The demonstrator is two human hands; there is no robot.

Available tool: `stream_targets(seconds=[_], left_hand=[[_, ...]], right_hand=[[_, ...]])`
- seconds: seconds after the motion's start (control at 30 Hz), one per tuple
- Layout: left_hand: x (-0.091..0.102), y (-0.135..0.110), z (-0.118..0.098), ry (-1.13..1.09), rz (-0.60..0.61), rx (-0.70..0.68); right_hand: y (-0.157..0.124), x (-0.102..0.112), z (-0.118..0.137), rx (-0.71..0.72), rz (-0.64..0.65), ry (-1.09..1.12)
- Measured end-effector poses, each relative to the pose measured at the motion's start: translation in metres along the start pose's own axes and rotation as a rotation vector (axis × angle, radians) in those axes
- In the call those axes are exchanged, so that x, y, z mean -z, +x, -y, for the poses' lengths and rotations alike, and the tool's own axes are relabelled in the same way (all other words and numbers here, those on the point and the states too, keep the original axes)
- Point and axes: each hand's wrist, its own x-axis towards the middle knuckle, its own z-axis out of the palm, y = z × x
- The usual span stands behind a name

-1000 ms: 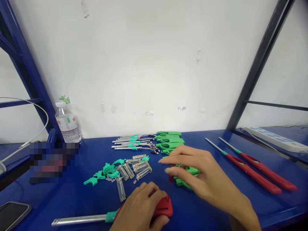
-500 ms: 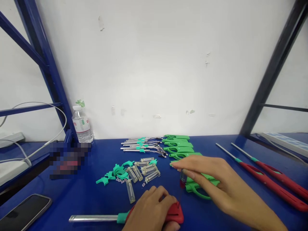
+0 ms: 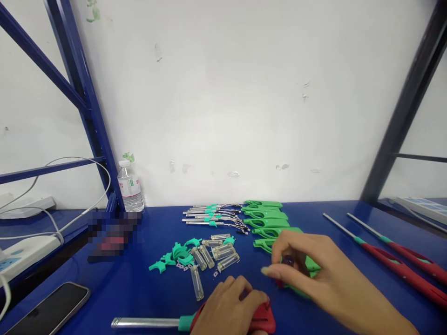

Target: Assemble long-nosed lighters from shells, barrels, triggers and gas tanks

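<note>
My left hand (image 3: pixel 232 304) is closed around a red long-neck lighter (image 3: pixel 264 320) lying on the blue table, its metal tube pointing left past a teal collar. In my right hand (image 3: pixel 317 270) is a small screwdriver (image 3: pixel 287 261), gripped by its dark handle with a red lower end. Its thin shaft slants down to the rear end of the lighter; whether the tip sits in a screw is too small to tell. Beyond my hands lie clear fuel tanks (image 3: pixel 197 282), teal triggers (image 3: pixel 179 251) and green lighter shells (image 3: pixel 265 216), partly hidden by my right hand.
Metal tubes with wires (image 3: pixel 202 222) lie at the back. Two red lighters (image 3: pixel 391 261) rest at the right. A phone (image 3: pixel 52 307), a water bottle (image 3: pixel 130 186) and a power strip (image 3: pixel 31 253) with cables stand left, beside blue rack posts (image 3: pixel 87 97).
The whole view has shifted, so things appear farther right and slightly lower. My right fingers have curled around the screwdriver handle, which now leans more. My left hand stays on the lighter.
</note>
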Motion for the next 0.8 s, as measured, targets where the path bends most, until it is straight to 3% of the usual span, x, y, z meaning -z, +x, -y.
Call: stream_targets(seconds=[0.3, 0.53, 0.8], left_hand=[[0.024, 0.001, -0.021, -0.104, 0.076, 0.128], [0.014, 0.001, -0.032, -0.316, -0.096, 0.127], [0.011, 0.003, -0.040, -0.353, -0.176, 0.160]], right_hand=[[-0.004, 0.006, 0.010, -0.019, -0.057, 0.092], [-0.002, 0.007, 0.016, -0.096, -0.018, 0.147], [-0.001, 0.007, 0.022, -0.025, 0.035, 0.296]])
